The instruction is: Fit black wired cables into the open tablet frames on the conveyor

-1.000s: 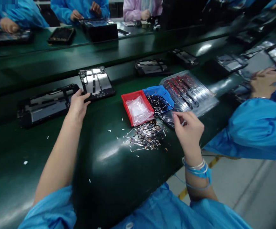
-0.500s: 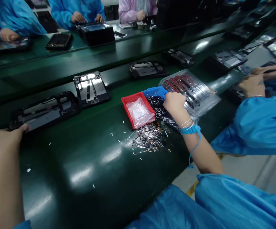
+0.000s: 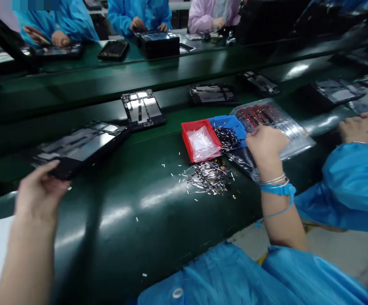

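My left hand [image 3: 44, 186] grips the near corner of a black tablet housing [image 3: 88, 146], thumb on top and fingers underneath. The housing is tilted, and its far end is by another tablet housing [image 3: 143, 109] with silvery inner plates. My right hand [image 3: 266, 142], with a blue wrist strap, is curled closed beside the blue bin [image 3: 225, 120] of small dark flex cables. Whatever its fingers hold is hidden. Behind that hand lies a clear plastic tray [image 3: 298, 146] with rows of red and black parts. A red bin [image 3: 192, 146] of clear plastic bags adjoins the blue one.
A loose pile of small cables [image 3: 211, 176] lies before the bins, with white scraps around it. More tablet housings [image 3: 214, 93] rest along the belt. A co-worker's hands [image 3: 358, 129] are at the right. Other people in blue and pink smocks work across the line.
The view has swung left. My left hand has lifted and tilted the near end of the tablet housing. My right hand remains closed beside the blue bin.
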